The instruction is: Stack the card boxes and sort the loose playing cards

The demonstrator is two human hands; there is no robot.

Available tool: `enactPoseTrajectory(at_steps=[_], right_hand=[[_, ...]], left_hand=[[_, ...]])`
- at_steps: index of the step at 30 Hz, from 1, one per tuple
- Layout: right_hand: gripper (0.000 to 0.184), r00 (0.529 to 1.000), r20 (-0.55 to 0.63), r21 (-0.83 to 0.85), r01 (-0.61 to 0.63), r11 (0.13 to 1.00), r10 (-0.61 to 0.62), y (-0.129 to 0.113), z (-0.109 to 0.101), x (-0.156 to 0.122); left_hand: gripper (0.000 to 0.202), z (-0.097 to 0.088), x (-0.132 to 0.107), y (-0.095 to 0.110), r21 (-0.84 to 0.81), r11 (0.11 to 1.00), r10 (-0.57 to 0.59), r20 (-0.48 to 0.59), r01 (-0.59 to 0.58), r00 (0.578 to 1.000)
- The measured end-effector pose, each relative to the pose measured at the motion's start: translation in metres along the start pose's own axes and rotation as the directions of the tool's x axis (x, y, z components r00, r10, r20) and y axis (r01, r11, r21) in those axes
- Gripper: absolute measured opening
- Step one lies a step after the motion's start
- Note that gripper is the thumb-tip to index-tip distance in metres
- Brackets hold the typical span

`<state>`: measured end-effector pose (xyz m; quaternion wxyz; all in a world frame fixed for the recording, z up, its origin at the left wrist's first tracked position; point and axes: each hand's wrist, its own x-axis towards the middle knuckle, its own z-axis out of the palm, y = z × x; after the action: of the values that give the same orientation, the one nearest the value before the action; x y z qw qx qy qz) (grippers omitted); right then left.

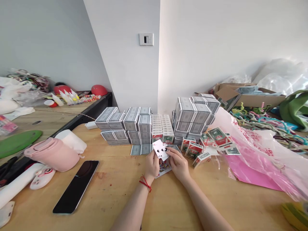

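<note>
My left hand (151,165) and my right hand (178,164) are close together over the wooden table (125,205), both pinching a small fan of playing cards (160,149) held face up; the top card shows black pips. A red string is tied round my left wrist. More loose cards (164,169) lie on the table just under my hands. Behind them stand stacks of grey-patterned card boxes (130,123) and another taller stack (194,115). Red and green card packs (201,149) lie scattered to the right.
A black phone (77,186) lies face up at the left, beside a pink flask (54,154) and a white roll. A pink plastic bag (252,154) spreads at the right, with coloured cords and a cardboard box (243,94) behind it. A second table with clutter stands at far left.
</note>
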<state>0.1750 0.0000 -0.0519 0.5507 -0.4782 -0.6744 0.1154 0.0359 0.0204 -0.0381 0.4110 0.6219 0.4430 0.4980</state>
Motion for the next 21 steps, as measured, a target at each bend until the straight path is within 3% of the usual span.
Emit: enactPoseTrajectory(at_steps=[4,8,12,15,18,21], right_hand=[[0.03,1.0,0.003,0.069,-0.025,0.997,0.025,-0.007,-0.003,0.001],[0.026,0.987,0.053,0.252,-0.162,0.954,0.153,-0.012,-0.009,0.003],[0.014,0.925,0.035,0.422,-0.357,0.833,0.378,-0.008,-0.008,0.006],[0.025,0.856,0.081,0.556,-0.463,0.69,0.51,-0.002,-0.004,0.008],[0.032,0.836,0.142,0.627,-0.491,0.605,0.531,0.001,-0.002,0.008],[0.032,0.839,0.118,0.645,-0.472,0.601,0.532,0.002,-0.002,0.009]], left_hand=[[0.032,0.001,0.0,-0.003,-0.062,0.998,-0.023,0.007,0.023,1.0],[0.03,0.001,0.001,-0.004,-0.062,0.998,-0.008,0.017,0.009,1.0],[0.028,0.0,0.001,0.002,-0.019,1.0,0.002,0.045,-0.001,0.999],[0.029,0.0,0.001,0.008,-0.014,1.0,0.02,0.056,-0.019,0.998],[0.031,-0.001,0.001,0.011,-0.046,0.999,0.001,0.004,-0.001,1.0],[0.029,-0.001,0.002,0.011,-0.11,0.992,-0.053,-0.002,0.053,0.999]])
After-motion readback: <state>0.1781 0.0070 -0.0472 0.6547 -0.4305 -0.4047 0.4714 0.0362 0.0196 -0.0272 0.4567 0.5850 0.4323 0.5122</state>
